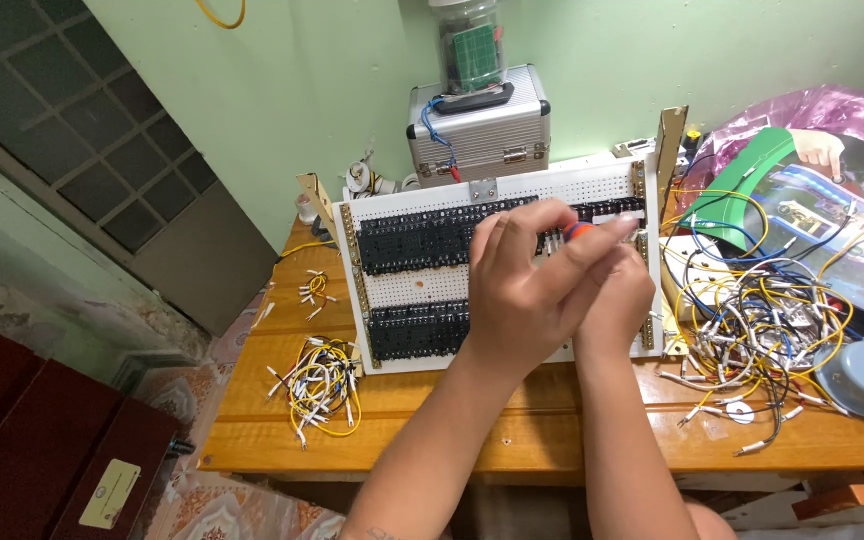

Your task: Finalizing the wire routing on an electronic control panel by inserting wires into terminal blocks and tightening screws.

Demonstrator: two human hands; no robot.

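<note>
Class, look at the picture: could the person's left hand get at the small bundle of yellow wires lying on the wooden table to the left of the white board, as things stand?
Probably yes. The yellow wires lie in the open on the table with nothing on top of them. The left hand is up at the white board, busy with an orange-tipped tool, and would have to let go first.
</note>
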